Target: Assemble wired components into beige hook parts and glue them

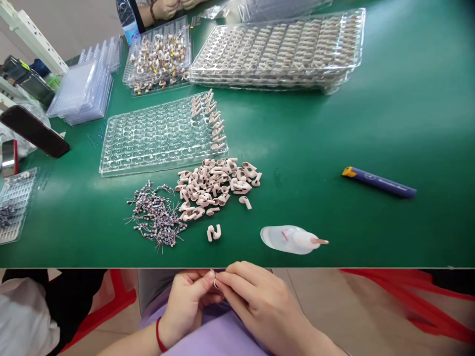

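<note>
Just below the table's front edge, my left hand [191, 299] and my right hand [256, 296] meet over my lap. Thumbs and fingers are pinched together around a small pale earbud shell [215, 283], of which only a curved edge shows; my fingers cover the rest. Closest to them on the table lie two earbud shells [213, 232] side by side. Behind these sits a pile of beige earbud shells [208, 185], and left of it a heap of small wired components [158, 215]. A translucent squeeze bottle [284, 239] lies on its side to the right.
A clear tray [148, 133] holds several shells at its right end. Stacked full trays [278, 54] and a tray of wired parts [159, 57] stand behind. A blue tube with a yellow end [378, 182] lies right. Another person's hands [165, 9] show at the top.
</note>
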